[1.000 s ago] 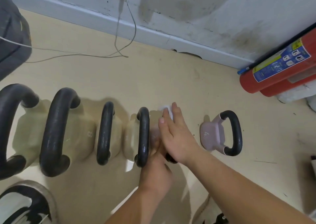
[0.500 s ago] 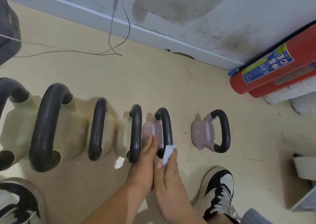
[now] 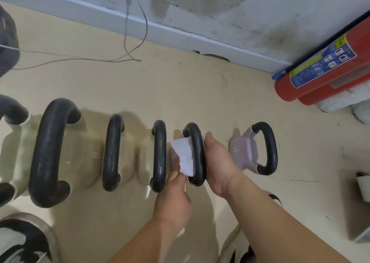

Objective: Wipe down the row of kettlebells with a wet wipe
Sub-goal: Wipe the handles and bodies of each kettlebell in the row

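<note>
A row of kettlebells with black handles stands on the beige floor: cream ones from the large one [image 3: 50, 152] to a smaller one [image 3: 159, 156], then two small pink ones. My hands are at the nearer pink kettlebell [image 3: 197, 152]. My left hand [image 3: 172, 194] pinches a white wet wipe [image 3: 185, 156] against the left side of its handle. My right hand [image 3: 218, 162] cups the kettlebell's right side, its fingertips hidden behind the handle. The last pink kettlebell [image 3: 243, 150], marked 4, stands untouched to the right.
A red fire extinguisher [image 3: 320, 70] lies against the wall at right. Loose cables [image 3: 128, 58] trail across the floor behind the row. My shoes [image 3: 26, 240] show at the bottom edge. A dark bag [image 3: 8, 42] sits at far left, a white box [image 3: 363, 184] at right.
The wipe has moved from my right hand at the handle's front end to the handle's left side, pinched by my left hand. My right hand shifted to the kettlebell's right side.
</note>
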